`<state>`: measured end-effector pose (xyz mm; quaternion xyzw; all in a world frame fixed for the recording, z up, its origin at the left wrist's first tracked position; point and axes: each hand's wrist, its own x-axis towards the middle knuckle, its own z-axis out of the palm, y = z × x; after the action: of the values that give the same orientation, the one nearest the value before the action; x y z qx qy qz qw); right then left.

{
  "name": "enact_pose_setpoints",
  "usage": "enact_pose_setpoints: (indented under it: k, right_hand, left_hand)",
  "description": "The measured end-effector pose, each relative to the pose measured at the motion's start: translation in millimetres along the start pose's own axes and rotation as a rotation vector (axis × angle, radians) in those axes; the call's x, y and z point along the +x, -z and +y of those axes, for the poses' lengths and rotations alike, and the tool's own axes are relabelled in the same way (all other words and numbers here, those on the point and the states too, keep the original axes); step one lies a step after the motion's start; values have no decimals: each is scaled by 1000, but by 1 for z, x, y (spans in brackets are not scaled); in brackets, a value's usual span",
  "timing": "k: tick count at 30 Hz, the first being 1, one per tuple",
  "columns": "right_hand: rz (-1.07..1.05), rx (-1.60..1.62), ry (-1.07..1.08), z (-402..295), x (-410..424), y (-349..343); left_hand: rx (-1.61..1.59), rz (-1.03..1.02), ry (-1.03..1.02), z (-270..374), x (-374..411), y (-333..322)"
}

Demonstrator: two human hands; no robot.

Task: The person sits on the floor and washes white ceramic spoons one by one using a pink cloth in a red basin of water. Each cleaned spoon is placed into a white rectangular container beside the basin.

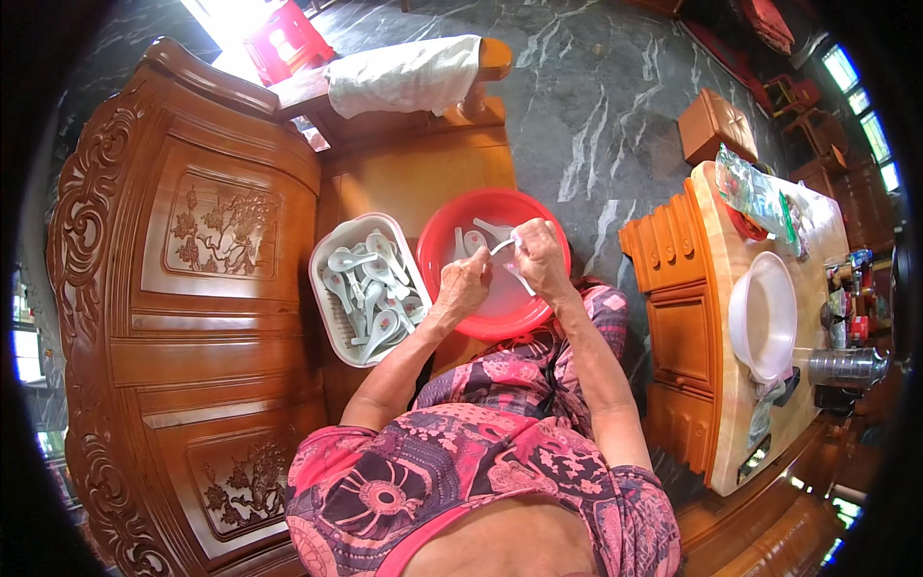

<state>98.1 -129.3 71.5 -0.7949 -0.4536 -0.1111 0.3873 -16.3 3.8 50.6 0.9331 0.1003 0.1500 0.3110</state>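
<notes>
A red plastic basin (435,216) with cloudy water and several white spoons rests before me on the wooden bench. Above it my right hand (539,256) is closed round the bowl end of a white ceramic spoon (503,246), together with something white. The fingers of my left hand (463,283) are closed at the spoon's other end. Beside the basin on the left stands a white basket (318,280) with a pink rim, filled with flower-patterned ceramic spoons (384,322). Another white spoon (492,229) leans inside the basin behind my hands.
A carved wooden bench back (216,231) rises at the left. A white cloth (404,76) lies over the armrest. On the right, a stone-topped table (743,425) holds a white plastic basin (762,317), a plastic bag (750,191) and a clear container (847,368). Behind it is a brown stool (710,130).
</notes>
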Motion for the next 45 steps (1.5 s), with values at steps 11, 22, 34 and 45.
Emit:
enact_pose_setpoints:
  k: [11,22,34,45]
  right_hand:
    - [-199,258,50,-15,11,18]
    - [240,992,-572,-10,12,-13]
    - [237,1347,-672,-24,1,-16]
    - [110,663,-354,-25,7,9]
  left_hand:
    - [-338,-86,-45,-1,10,18]
    - [-765,14,274,5,14,-13]
    - [-778,337,145,34,30,-19]
    - [-426,192,-48,39,30,32]
